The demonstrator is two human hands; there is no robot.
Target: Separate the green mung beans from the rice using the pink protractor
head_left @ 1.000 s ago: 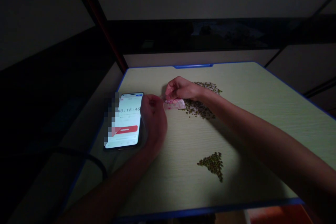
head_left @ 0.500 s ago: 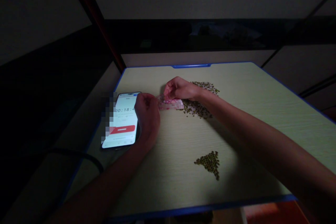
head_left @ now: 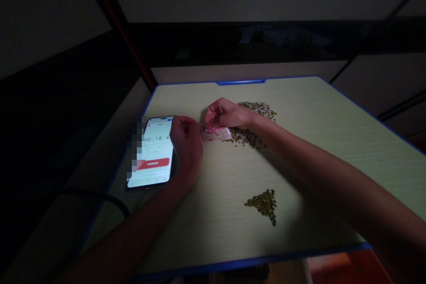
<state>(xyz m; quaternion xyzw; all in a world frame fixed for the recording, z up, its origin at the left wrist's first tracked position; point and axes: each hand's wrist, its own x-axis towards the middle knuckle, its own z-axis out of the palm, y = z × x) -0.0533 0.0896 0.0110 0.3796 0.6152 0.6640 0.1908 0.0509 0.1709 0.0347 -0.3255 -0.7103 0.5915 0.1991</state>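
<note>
A small clear plastic packet with pink print (head_left: 219,133) lies between my two hands. Its left end is in my left hand (head_left: 187,144), whose fingers are curled closed beside the phone. My right hand (head_left: 223,113) pinches at the packet's upper edge from above, fingers bent together. Just right of the packet a loose spread of small green beans (head_left: 250,136) covers the table, partly hidden by my right wrist. Nearer to me, a small pile of the same beans (head_left: 264,205) forms a rough triangle, apart from both hands.
A lit phone (head_left: 155,153) showing a running timer lies at the table's left side. The pale wood-grain table (head_left: 206,230) has a blue rim. A dark cable (head_left: 100,196) runs by its left edge, and a wall stands behind it.
Both hands keep nearly the same places at the packet, with only slight finger movement. The view has shifted a little. The beans look unchanged.
</note>
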